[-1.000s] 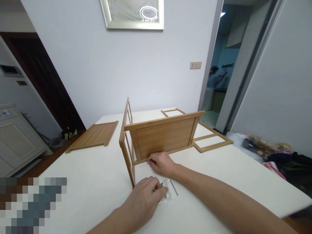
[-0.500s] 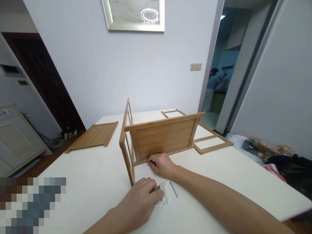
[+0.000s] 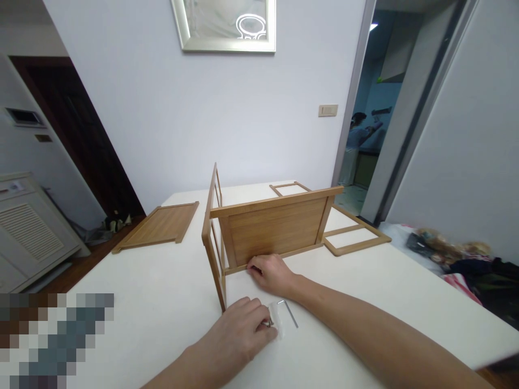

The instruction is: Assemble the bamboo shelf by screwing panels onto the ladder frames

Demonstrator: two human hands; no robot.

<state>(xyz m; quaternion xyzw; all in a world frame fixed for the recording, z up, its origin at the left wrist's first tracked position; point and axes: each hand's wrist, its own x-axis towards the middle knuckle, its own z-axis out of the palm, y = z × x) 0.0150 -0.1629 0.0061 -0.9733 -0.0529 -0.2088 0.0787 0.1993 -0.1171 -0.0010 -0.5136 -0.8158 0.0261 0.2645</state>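
Observation:
My left hand (image 3: pixel 247 332) rests low on the white table, fingers curled over a small clear plastic bag (image 3: pixel 279 324) that has small metal screws (image 3: pixel 268 323) in it. Just right of the bag lies an L-shaped hex key (image 3: pixel 290 313). My right hand (image 3: pixel 271 274) is closed at the bottom rail of an upright wooden panel (image 3: pixel 275 227), near its left end; the fingertips are partly hidden. At that end the panel meets an upright open wooden frame (image 3: pixel 208 237), forming a corner.
Another wooden panel (image 3: pixel 158 226) lies flat on the table (image 3: pixel 162 302) at left. Flat open frames (image 3: pixel 357 248) lie behind and right of the upright panel. A wall stands at the table's far side. A person (image 3: pixel 359 138) is in the room beyond the doorway.
My left fingers have closed further over the bag, so fewer of the screws show. My right hand and the wooden parts stay in place; the view has shifted slightly.

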